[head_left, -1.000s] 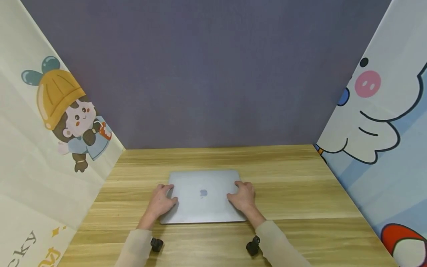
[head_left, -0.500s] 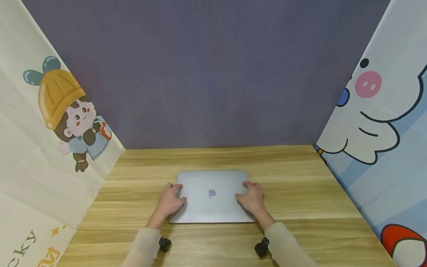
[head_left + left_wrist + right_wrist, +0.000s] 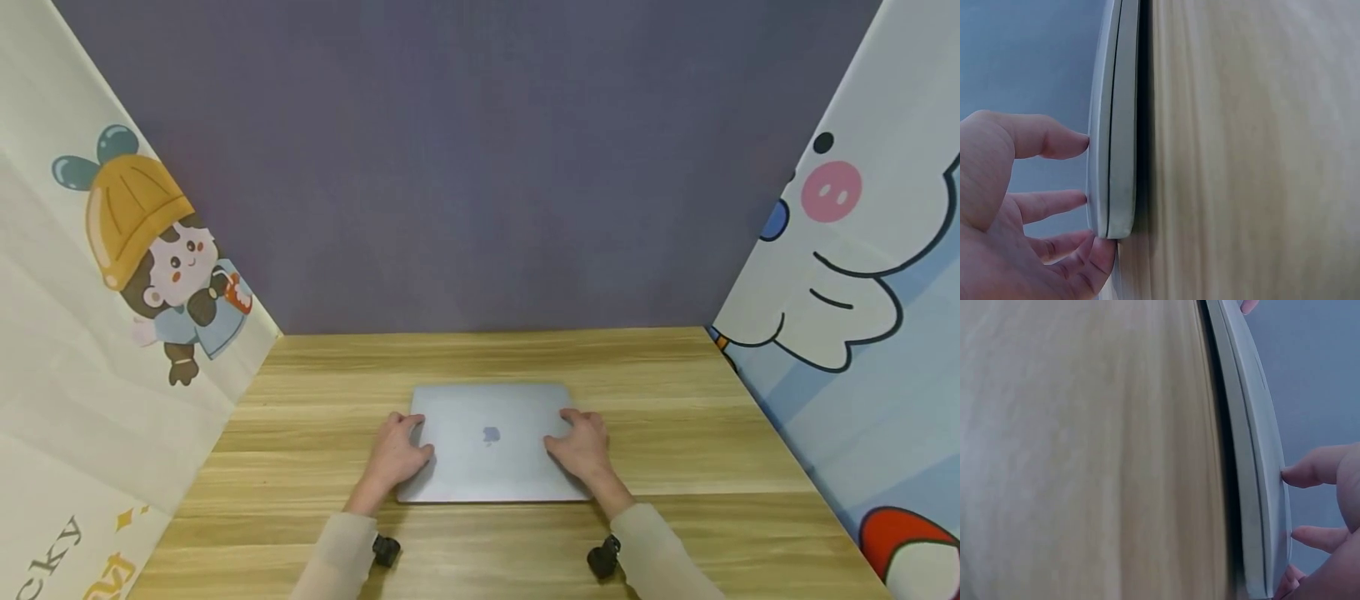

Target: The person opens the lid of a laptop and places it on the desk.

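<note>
"The fingers (image 3: 1047, 140), apart or gripping?"

"Clamped on a closed silver laptop (image 3: 498, 479), at both short sides."

"What's largest around it?"

"The grey back wall (image 3: 480, 167), then the side panels (image 3: 885, 433), whose cartoon figures show only in the head view. Next, the wooden tabletop (image 3: 712, 450), with the laptop at its middle."

"Touching it?"

"Can't tell. The wrist views show a dark strip (image 3: 1144, 94) beneath the laptop's edge."

"And the hands?"

"Left hand (image 3: 396, 454) on the left side, right hand (image 3: 583, 448) on the right, tips touching the lid (image 3: 1099, 125). Smaller: black devices (image 3: 386, 551) at the cuffs (image 3: 347, 533), in the head view alone; then the apple logo (image 3: 491, 434), clear there."

"Smallest?"

"The thin seam (image 3: 1112, 125) below the lid, plain only from the wrists."
</note>
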A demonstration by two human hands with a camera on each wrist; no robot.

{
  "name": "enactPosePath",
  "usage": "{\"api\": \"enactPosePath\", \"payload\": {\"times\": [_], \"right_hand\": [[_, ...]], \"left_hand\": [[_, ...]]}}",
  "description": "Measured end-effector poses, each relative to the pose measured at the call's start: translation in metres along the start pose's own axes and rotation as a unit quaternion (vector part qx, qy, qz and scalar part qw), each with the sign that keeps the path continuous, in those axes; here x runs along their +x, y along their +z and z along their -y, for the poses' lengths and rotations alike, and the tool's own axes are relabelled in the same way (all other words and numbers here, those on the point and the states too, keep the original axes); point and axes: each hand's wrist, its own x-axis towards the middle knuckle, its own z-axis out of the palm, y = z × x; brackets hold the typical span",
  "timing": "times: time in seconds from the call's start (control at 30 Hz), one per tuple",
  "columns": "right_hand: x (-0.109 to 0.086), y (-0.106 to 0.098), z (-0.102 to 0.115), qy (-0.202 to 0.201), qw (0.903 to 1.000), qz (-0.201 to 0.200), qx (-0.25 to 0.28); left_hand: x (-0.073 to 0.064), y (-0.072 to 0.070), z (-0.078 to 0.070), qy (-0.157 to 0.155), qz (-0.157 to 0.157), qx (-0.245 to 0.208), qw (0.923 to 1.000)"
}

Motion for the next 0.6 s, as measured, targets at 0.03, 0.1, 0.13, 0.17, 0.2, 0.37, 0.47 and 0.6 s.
{"api": "enactPosePath", "payload": {"times": [0.03,0.1,0.13,0.17,0.2,0.37,0.47,0.6], "right_hand": [[0.000,-0.001,-0.001,0.000,1.0000,-0.001,-0.002],[0.000,-0.003,-0.002,0.001,1.0000,-0.002,-0.004],[0.000,-0.004,-0.003,0.001,1.0000,-0.001,-0.005],[0.000,-0.005,-0.004,0.002,1.0000,0.000,-0.005],[0.000,-0.005,-0.005,0.001,1.0000,0.000,-0.005],[-0.003,-0.009,-0.009,-0.002,1.0000,0.000,-0.003],[-0.004,-0.011,-0.010,0.002,1.0000,0.003,-0.004],[-0.004,-0.013,-0.010,0.005,1.0000,0.005,-0.006]], "left_hand": [[-0.001,0.001,-0.001,-0.001,0.001,0.000,1.0000],[-0.001,0.002,-0.004,-0.001,0.002,-0.001,1.0000],[-0.002,0.002,-0.005,-0.002,0.003,-0.001,1.0000],[-0.002,0.003,-0.006,0.000,0.003,-0.001,1.0000],[-0.002,0.003,-0.007,0.001,0.004,0.001,1.0000],[-0.002,0.006,-0.009,0.009,0.003,0.005,0.9999],[-0.002,0.009,-0.010,0.009,0.001,0.005,1.0000],[-0.003,0.011,-0.011,0.009,0.000,0.007,0.9999]]}}
